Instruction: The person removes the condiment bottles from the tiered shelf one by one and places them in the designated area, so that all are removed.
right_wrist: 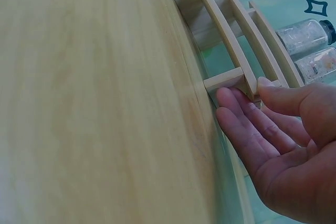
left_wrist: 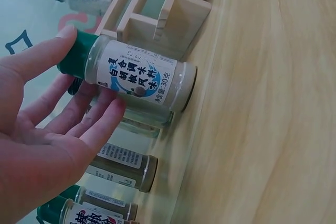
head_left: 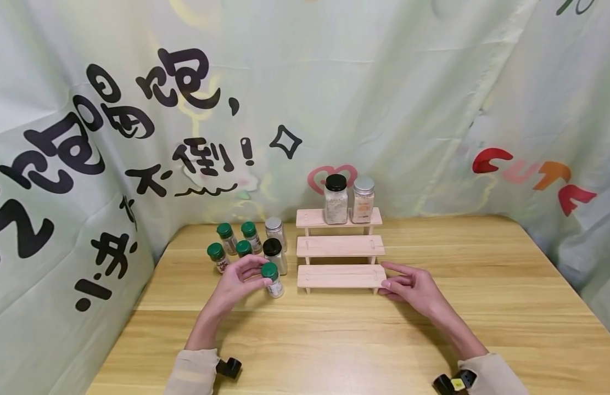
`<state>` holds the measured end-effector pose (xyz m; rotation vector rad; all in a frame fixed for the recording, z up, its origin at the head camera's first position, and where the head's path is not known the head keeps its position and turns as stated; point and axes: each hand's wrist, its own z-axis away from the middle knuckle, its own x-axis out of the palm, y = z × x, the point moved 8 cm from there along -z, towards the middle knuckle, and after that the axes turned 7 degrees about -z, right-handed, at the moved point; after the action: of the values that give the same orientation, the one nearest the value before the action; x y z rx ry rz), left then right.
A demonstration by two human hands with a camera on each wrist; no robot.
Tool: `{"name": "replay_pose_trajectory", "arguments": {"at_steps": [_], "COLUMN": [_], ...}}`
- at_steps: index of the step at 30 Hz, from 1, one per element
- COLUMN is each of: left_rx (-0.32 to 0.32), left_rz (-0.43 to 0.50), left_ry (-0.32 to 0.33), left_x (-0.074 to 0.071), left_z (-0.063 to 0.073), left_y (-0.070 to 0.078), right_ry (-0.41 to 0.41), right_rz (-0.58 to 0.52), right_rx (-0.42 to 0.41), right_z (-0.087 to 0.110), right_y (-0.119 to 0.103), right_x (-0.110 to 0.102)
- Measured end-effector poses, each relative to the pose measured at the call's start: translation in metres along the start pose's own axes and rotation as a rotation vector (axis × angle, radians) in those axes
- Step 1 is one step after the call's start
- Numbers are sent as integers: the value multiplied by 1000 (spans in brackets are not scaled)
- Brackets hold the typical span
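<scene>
My left hand [head_left: 240, 280] grips a green-capped spice jar [head_left: 272, 282] by its cap, with the thumb on one side. In the left wrist view, the spice jar [left_wrist: 136, 72] shows a white label with dark lettering; whether its base touches the table cannot be told. The right hand [head_left: 415, 288] pinches the right end of the lowest step of a three-tier wooden rack [head_left: 341, 277]. From the right wrist view, the thumb lies on top of the rack's [right_wrist: 231, 51] board and the fingers are beneath. On the top step stand a black-capped jar [head_left: 336, 203] and a silver-capped jar [head_left: 363, 203].
Left of the rack stand several green-capped jars [head_left: 227, 238], another black-capped jar [head_left: 275, 255] and another silver-capped jar [head_left: 275, 230]. All are on a wooden table [head_left: 324, 340]. A printed curtain [head_left: 408, 109] hangs behind the table.
</scene>
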<state>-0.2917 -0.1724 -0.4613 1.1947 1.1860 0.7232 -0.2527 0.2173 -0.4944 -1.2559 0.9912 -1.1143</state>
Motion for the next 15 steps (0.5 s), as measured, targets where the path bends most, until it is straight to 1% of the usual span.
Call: {"name": "replay_pose_trajectory", "arguments": {"at_steps": [5,11,15], "left_rx": [32,62,106], "left_rz": [-6,-15,3], "left_ry": [-10,-6,2], "left_x": [-1,-3,-3], "left_z": [1,3,4], "left_y": [3,8,13], "right_ry": [-3,-1,2], "right_rz": [-17,-16,-17], "right_rx": [-5,-8,-5], "right_z": [0,0,0], "right_y": [1,1,1], "right_x": [0,0,0]}}
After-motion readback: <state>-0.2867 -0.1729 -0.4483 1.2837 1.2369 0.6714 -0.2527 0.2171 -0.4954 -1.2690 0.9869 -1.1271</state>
